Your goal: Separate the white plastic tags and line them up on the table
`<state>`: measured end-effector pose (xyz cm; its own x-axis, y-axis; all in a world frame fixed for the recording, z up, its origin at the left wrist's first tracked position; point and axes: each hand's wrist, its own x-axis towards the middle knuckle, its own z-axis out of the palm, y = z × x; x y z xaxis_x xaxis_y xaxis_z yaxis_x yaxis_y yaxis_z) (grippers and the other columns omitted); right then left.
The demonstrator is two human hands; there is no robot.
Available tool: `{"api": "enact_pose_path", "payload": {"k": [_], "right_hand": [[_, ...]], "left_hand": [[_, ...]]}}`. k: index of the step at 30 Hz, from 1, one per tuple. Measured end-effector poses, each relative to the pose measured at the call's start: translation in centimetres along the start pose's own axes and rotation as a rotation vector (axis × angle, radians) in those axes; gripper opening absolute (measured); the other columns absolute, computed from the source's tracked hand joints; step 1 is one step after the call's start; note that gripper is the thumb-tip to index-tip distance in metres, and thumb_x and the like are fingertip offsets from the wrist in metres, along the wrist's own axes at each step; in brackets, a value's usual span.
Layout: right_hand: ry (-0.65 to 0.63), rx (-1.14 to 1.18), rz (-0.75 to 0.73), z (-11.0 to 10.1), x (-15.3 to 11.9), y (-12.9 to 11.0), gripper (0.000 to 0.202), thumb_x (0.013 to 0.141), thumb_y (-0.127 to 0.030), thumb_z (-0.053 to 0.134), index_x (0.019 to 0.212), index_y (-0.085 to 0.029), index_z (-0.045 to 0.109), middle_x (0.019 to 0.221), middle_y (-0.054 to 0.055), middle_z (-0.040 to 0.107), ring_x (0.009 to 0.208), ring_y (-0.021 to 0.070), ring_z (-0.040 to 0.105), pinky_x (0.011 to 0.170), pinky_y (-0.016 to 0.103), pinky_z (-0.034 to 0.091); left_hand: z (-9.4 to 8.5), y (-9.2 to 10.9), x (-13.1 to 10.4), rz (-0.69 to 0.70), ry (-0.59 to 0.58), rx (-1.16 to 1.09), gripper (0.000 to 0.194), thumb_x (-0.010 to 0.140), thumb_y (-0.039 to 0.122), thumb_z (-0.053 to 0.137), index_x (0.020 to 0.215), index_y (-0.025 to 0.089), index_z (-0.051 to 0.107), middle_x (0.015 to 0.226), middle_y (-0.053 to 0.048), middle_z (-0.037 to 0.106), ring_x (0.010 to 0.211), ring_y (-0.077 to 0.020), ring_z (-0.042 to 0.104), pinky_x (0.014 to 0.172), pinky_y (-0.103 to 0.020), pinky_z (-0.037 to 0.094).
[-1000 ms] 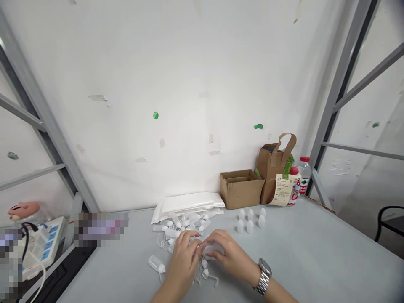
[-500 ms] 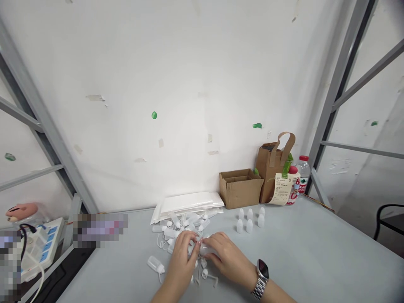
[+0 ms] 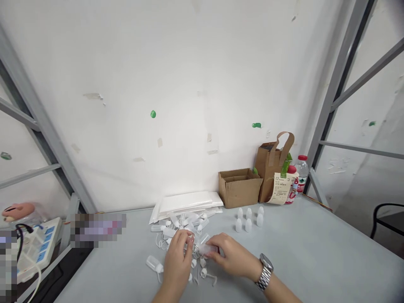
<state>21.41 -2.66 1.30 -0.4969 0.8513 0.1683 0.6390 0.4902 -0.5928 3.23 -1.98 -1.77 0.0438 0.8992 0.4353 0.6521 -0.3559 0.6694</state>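
Observation:
My right hand (image 3: 225, 254), with a metal-band watch on its wrist, is closed round a small translucent plastic bottle (image 3: 208, 249) held tilted over the pile. Just left of it, my left hand (image 3: 179, 254) has thumb and fingertips pinched together; whatever is between them is too small to make out. Around and beneath both hands lies a heap of similar bottles (image 3: 168, 232) and white caps (image 3: 203, 272) with thin cords. One capped bottle (image 3: 153, 263) rests apart, left of my left hand. Several small bottles (image 3: 248, 225) stand in two rows to the right.
Flat white packages (image 3: 186, 203) lie against the wall behind the heap. A cardboard box (image 3: 240, 191), a brown paper bag (image 3: 265, 172) and a red-capped water bottle (image 3: 302, 172) stand at the back right. A power strip (image 3: 47, 244) is at the far left.
My hands have moved apart: the right shifted slightly right with the bottle, the left slightly left. Before, their fingertips met over the bottle.

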Motion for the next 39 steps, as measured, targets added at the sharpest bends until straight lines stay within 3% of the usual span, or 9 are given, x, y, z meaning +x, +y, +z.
{"api": "enact_pose_path", "payload": {"k": [8,12,16,19,22,26,30,35,39], "right_hand": [[-0.134,0.123,0.072,-1.3,-0.2,1.3,0.013,0.079,-0.024,0.052,0.081,-0.017,0.062,0.069,0.001,0.064,0.063,0.0124,0.053,0.059,0.021,0.038],[-0.139,0.216,0.125,-2.8,-0.7,2.0,0.006,0.075,-0.021,0.055,0.077,-0.018,0.059,0.066,-0.001,0.062,0.060,0.0118,0.053,0.057,0.021,0.039],[0.042,0.444,0.104,-4.1,-0.9,2.8,0.019,0.083,-0.037,0.048,0.083,-0.019,0.052,0.074,0.000,0.062,0.062,0.0121,0.056,0.064,0.026,0.044],[0.203,0.560,0.064,-4.7,-0.8,3.6,0.029,0.084,-0.044,0.045,0.101,-0.020,0.047,0.082,0.002,0.063,0.074,0.0146,0.060,0.076,0.032,0.045],[0.354,0.582,0.088,-5.3,-0.6,4.6,0.039,0.083,-0.050,0.044,0.108,-0.020,0.047,0.083,0.003,0.063,0.077,0.0161,0.060,0.077,0.033,0.045],[0.583,0.507,0.194,-5.8,-0.5,6.0,0.046,0.072,-0.060,0.052,0.091,-0.019,0.058,0.087,0.006,0.062,0.084,0.0204,0.058,0.077,0.034,0.046],[0.872,0.200,0.282,-5.8,-0.5,6.9,0.049,0.064,-0.064,0.057,0.084,-0.019,0.065,0.083,0.006,0.055,0.078,0.0203,0.051,0.070,0.033,0.044],[0.888,0.097,0.400,-6.1,-1.0,7.3,0.043,0.074,-0.057,0.049,0.086,-0.017,0.060,0.063,-0.002,0.045,0.059,0.0151,0.045,0.056,0.027,0.039],[0.853,0.047,0.583,-6.8,-1.5,7.6,0.034,0.076,-0.047,0.047,0.090,-0.017,0.052,0.064,0.000,0.055,0.060,0.0170,0.053,0.055,0.026,0.038]], "left_hand": [[0.5,0.4,-0.3,-0.019,-0.091,0.008,0.026,0.086,0.036,0.033,0.082,0.023,0.055,0.088,-0.004,0.058,0.084,-0.0189,0.057,0.069,-0.031,0.047],[-0.8,-0.6,0.5,-0.078,0.049,0.112,0.027,0.087,0.034,0.029,0.080,0.023,0.052,0.084,-0.003,0.058,0.078,-0.0196,0.056,0.066,-0.032,0.046],[-1.8,-1.5,1.4,-0.090,0.119,0.105,0.026,0.086,0.037,0.033,0.072,0.022,0.048,0.087,-0.004,0.058,0.082,-0.0200,0.055,0.067,-0.032,0.046],[-1.0,-1.4,1.1,0.034,0.008,0.092,0.022,0.086,0.034,0.036,0.075,0.022,0.050,0.089,-0.004,0.057,0.086,-0.0196,0.054,0.074,-0.033,0.045],[0.0,-0.9,0.5,0.143,-0.097,0.113,0.019,0.085,0.030,0.038,0.075,0.022,0.052,0.088,-0.004,0.057,0.086,-0.0186,0.055,0.075,-0.032,0.045],[0.2,-0.3,0.1,0.153,-0.119,0.132,0.019,0.085,0.033,0.041,0.075,0.022,0.054,0.085,-0.003,0.058,0.084,-0.0179,0.055,0.074,-0.031,0.046],[-0.3,0.4,0.2,0.107,-0.104,0.125,0.024,0.085,0.039,0.040,0.073,0.022,0.052,0.084,-0.003,0.057,0.084,-0.0189,0.055,0.074,-0.032,0.046],[-0.6,0.6,0.3,0.044,-0.071,0.089,0.028,0.088,0.039,0.032,0.077,0.023,0.052,0.083,-0.003,0.056,0.083,-0.0196,0.054,0.074,-0.034,0.045],[-0.6,0.1,0.4,-0.008,-0.041,0.089,0.026,0.087,0.039,0.033,0.081,0.023,0.052,0.085,-0.003,0.057,0.086,-0.0206,0.054,0.077,-0.036,0.044]]}}
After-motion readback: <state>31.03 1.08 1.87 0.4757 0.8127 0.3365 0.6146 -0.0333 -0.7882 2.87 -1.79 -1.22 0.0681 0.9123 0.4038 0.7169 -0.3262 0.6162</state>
